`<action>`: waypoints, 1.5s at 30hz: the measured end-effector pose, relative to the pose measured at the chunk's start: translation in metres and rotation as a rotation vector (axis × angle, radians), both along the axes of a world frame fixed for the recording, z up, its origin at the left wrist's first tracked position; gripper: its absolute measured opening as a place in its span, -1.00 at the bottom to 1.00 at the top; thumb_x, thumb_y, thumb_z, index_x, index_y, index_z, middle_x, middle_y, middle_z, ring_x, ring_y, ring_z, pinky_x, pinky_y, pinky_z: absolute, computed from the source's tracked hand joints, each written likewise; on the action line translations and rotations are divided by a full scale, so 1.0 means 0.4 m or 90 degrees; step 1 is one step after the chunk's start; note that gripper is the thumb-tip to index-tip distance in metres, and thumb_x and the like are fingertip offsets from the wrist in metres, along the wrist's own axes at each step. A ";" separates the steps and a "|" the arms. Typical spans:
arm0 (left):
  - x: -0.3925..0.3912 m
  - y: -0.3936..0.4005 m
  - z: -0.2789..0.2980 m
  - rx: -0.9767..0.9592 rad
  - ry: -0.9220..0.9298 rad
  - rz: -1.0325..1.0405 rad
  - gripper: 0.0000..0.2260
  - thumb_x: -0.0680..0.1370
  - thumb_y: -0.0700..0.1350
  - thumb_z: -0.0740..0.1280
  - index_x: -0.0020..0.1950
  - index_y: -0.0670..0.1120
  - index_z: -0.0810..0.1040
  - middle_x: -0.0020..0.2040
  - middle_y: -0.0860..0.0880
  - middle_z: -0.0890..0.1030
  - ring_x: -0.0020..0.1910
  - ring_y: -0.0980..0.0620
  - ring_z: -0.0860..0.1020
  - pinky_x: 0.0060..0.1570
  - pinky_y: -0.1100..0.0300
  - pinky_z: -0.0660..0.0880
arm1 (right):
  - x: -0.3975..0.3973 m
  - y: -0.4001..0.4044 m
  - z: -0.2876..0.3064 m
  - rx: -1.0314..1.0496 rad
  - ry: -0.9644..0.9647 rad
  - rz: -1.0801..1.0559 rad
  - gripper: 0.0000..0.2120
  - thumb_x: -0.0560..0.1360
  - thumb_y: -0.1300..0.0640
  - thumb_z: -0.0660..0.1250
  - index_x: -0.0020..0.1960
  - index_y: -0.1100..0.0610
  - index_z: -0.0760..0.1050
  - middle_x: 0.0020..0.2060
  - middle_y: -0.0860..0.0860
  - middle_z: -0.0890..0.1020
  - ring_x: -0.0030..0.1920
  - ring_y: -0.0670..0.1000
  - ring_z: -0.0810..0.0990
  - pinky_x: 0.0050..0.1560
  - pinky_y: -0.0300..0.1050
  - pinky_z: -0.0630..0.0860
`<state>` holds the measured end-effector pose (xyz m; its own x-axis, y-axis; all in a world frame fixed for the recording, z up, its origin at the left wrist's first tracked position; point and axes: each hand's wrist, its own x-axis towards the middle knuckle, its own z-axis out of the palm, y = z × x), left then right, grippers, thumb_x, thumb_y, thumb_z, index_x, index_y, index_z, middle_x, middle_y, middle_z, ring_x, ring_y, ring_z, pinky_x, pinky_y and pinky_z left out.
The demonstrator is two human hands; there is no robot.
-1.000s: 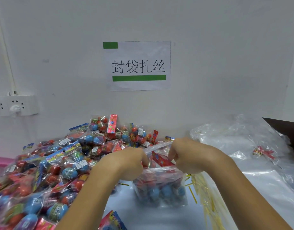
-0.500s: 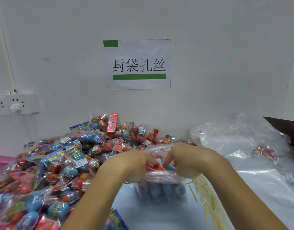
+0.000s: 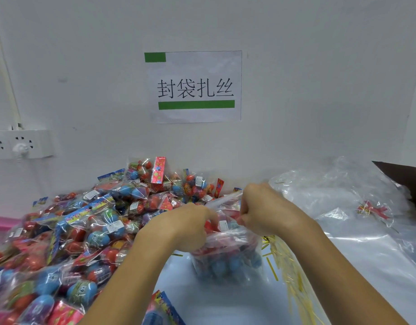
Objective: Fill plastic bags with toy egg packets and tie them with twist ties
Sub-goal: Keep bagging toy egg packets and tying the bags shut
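Both grips clutch the mouth of one filled plastic bag point(image 3: 225, 256) standing on the desk point(image 3: 216, 299).

Left of the bag, a heap of toy egg packets point(image 3: 80, 228) covers the desk: clear wrappers with red, blue and green eggs and bright card headers. The left hand point(image 3: 186, 227) curls its fingers into the gathered film at the bag's left top edge; the right hand point(image 3: 263, 208) pinches the film at the right edge, a little higher. The bag is transparent, creased and bulging, with blue eggs at its base and red ones and a white label above. Just right of the bag lies a scatter of yellow twist ties point(image 3: 286, 261), and beyond them a spread of empty clear bags point(image 3: 357, 221).
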<state>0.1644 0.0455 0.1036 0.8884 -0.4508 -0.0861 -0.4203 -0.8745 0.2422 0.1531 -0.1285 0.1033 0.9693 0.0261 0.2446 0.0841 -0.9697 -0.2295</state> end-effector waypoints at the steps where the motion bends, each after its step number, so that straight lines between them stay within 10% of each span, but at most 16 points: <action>1: 0.001 0.003 0.002 -0.013 -0.008 0.000 -0.50 0.54 -0.32 0.15 0.35 0.16 0.45 0.36 -0.05 0.43 -0.01 -0.04 0.53 -0.25 0.21 0.43 | 0.000 0.000 -0.002 -0.006 0.011 0.010 -0.76 0.45 0.32 0.35 -0.37 0.19 0.47 -0.39 0.07 0.46 -0.41 0.09 0.46 -0.44 -0.16 0.41; 4: 0.004 0.013 0.012 -0.051 -0.046 -0.002 -0.49 0.54 -0.28 0.17 0.41 0.15 0.40 0.28 -0.05 0.49 0.01 -0.02 0.57 -0.08 0.06 0.58 | -0.003 0.003 -0.006 -0.002 0.045 0.057 -0.85 0.48 0.24 0.35 -0.15 0.12 0.69 -0.21 0.02 0.63 -0.20 0.05 0.63 -0.35 -0.18 0.48; 8: 0.004 0.025 0.028 -0.068 -0.081 0.009 -0.49 0.59 -0.22 0.17 0.52 0.10 0.29 0.39 -0.05 0.44 0.25 -0.08 0.52 0.26 -0.05 0.51 | -0.003 0.025 -0.011 -0.026 0.014 0.075 -0.55 0.50 -0.14 0.39 -0.40 0.16 0.51 -0.53 -0.01 0.43 -0.48 -0.03 0.41 -0.47 -0.16 0.28; 20: 0.004 0.030 0.032 -0.039 -0.074 0.015 -0.49 0.59 -0.26 0.15 0.53 0.06 0.29 0.42 -0.07 0.43 0.32 -0.09 0.47 0.31 -0.05 0.46 | -0.016 0.042 -0.008 0.006 -0.045 -0.032 -0.62 0.43 0.31 0.35 -0.43 0.12 0.23 -0.46 0.03 0.34 -0.49 -0.03 0.31 -0.55 -0.22 0.13; 26: 0.005 0.030 0.031 -0.060 -0.100 0.019 -0.53 0.60 -0.23 0.14 0.50 0.05 0.33 0.39 -0.06 0.44 0.30 -0.08 0.48 0.32 -0.04 0.45 | -0.008 0.034 -0.015 0.037 -0.053 0.026 -0.80 0.45 0.29 0.38 -0.09 -0.01 0.56 -0.23 -0.07 0.49 -0.17 0.04 0.54 -0.32 -0.17 0.36; 32: 0.008 0.031 0.032 -0.084 -0.131 0.015 -0.54 0.58 -0.23 0.14 0.46 0.06 0.40 0.29 -0.07 0.48 0.00 -0.02 0.52 -0.03 0.15 0.44 | -0.005 0.050 -0.019 0.000 -0.038 0.040 -0.82 0.44 0.23 0.28 -0.21 0.10 0.65 -0.25 0.03 0.58 -0.28 0.09 0.53 -0.28 -0.15 0.43; 36: 0.006 0.028 0.035 -0.085 -0.129 0.019 -0.52 0.57 -0.24 0.14 0.47 0.05 0.39 0.29 -0.08 0.49 0.06 -0.05 0.55 0.05 0.10 0.50 | -0.010 0.068 -0.034 -0.040 0.005 0.043 -0.63 0.52 -0.02 0.33 -0.39 0.08 0.32 -0.40 -0.02 0.35 -0.37 0.02 0.36 -0.35 -0.15 0.31; 45: 0.004 0.033 0.039 -0.056 -0.086 0.031 -0.49 0.56 -0.25 0.14 0.51 0.03 0.34 0.39 -0.09 0.46 0.31 -0.10 0.49 0.32 -0.06 0.45 | -0.014 0.079 -0.039 -0.017 -0.057 -0.012 -0.82 0.45 0.27 0.35 -0.19 0.09 0.37 -0.24 0.04 0.39 -0.19 0.10 0.41 -0.21 -0.07 0.38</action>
